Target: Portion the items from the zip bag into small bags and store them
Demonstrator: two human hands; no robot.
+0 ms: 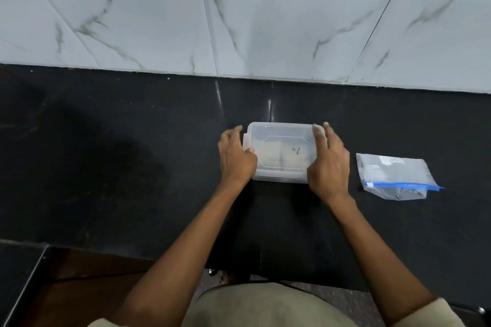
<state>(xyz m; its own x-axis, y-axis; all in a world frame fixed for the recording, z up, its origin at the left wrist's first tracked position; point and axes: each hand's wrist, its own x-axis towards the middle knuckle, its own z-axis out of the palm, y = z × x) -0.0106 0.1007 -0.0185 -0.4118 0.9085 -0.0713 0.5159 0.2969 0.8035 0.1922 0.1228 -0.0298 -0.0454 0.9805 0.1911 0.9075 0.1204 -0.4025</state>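
Note:
A clear plastic storage box [281, 152] with its lid on sits on the black counter [132, 167], with pale small bags dimly visible inside. My left hand [235, 159] holds the box's left side, thumb on the lid and fingers wrapped around the edge. My right hand [328, 164] lies on the box's right side, fingers stretched along the lid's edge. To the right, apart from the box, a zip bag [396, 175] with a blue zip strip lies flat and looks nearly empty.
A marble-patterned tiled wall [265, 29] rises right behind the counter. The counter's front edge runs below my forearms, with a brown floor at lower left.

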